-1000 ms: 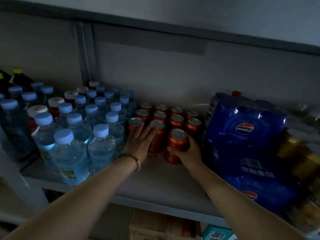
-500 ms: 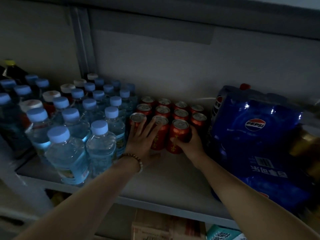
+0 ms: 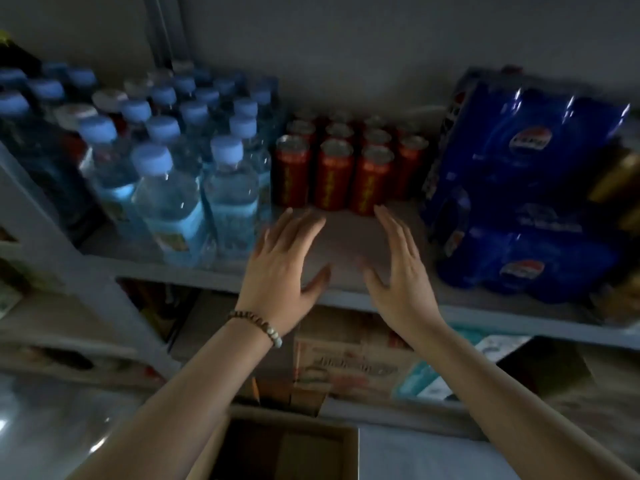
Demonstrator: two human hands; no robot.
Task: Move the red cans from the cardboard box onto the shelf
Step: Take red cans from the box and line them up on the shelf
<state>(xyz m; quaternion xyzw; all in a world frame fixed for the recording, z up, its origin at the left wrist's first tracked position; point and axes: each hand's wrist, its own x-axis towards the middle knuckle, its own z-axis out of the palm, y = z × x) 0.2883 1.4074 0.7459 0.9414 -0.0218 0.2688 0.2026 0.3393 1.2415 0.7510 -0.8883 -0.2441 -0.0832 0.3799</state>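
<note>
The red cans [image 3: 334, 181] carried yellow vertical lettering and silver tops. The water bottles [image 3: 166, 206] were clear, with light-blue caps and blue labels. The wrapped packs [image 3: 540, 188] were deep blue with round red-white-blue logos. The shelf [image 3: 346, 242] was grey; the cardboard box [image 3: 294, 418], brown. The bracelet [image 3: 258, 322] had brown and pale beads.
</note>
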